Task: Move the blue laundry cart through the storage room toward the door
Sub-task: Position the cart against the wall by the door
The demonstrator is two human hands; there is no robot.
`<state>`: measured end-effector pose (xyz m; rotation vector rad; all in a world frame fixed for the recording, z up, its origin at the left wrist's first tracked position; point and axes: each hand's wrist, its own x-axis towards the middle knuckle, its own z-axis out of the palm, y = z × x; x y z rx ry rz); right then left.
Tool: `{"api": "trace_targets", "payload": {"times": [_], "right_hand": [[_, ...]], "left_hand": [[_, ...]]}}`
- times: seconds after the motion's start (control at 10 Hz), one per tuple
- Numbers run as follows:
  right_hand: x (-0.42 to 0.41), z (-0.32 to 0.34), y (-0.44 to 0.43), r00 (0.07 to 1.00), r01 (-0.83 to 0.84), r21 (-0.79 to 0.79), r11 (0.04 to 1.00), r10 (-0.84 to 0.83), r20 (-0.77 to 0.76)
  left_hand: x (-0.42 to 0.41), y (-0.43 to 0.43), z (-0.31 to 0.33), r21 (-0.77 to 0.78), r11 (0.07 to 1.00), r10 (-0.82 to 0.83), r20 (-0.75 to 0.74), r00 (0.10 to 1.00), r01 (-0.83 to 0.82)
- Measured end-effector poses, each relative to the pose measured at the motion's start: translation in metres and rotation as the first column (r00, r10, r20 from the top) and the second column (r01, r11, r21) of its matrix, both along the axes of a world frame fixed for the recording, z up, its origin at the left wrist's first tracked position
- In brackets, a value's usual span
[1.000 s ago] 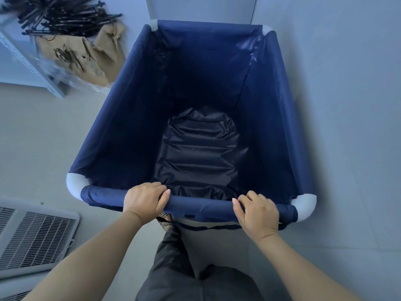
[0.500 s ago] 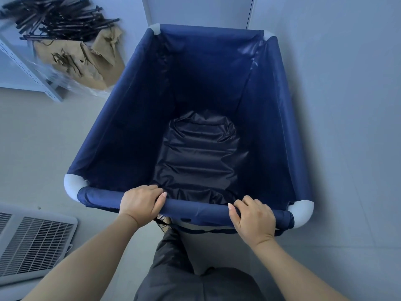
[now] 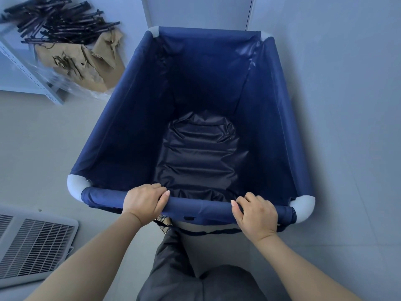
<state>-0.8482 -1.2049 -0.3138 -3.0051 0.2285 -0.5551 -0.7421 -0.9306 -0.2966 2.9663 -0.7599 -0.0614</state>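
Observation:
The blue laundry cart (image 3: 121, 109) fills the middle of the head view, a deep fabric bin on a tube frame with white corner joints and nothing inside. My left hand (image 3: 144, 202) is wrapped over the near top rail left of centre. My right hand (image 3: 256, 213) grips the same rail toward the right corner. The cart's far end sits close to a pale door or panel (image 3: 197, 11) at the top of the view. My dark trousers show below the rail.
A metal shelf post (image 3: 30, 68) stands at the upper left beside torn brown cardboard (image 3: 86, 61) and a pile of black rods (image 3: 58, 22). A white grille panel (image 3: 32, 242) lies on the floor at the lower left. A wall (image 3: 347, 83) runs close along the cart's right side.
The cart and my hands sit lower in the view than a second ago. The shelf, cardboard and grille panel have slid left and down, so the cart has rolled forward a little.

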Motion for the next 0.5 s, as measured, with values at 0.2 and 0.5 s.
{"api": "trace_targets", "payload": {"times": [0.2,0.5], "right_hand": [[-0.001,0.011,0.001,0.992,0.002,0.041,0.999,0.003,-0.129],[-0.001,0.037,0.003,0.969,0.079,0.282,0.956,-0.007,-0.248]], "left_hand": [[0.003,-0.001,0.006,0.040,0.998,-0.052,-0.108,0.993,0.057],[0.000,0.005,0.036,-0.067,0.998,-0.027,-0.164,0.986,0.016]]}}
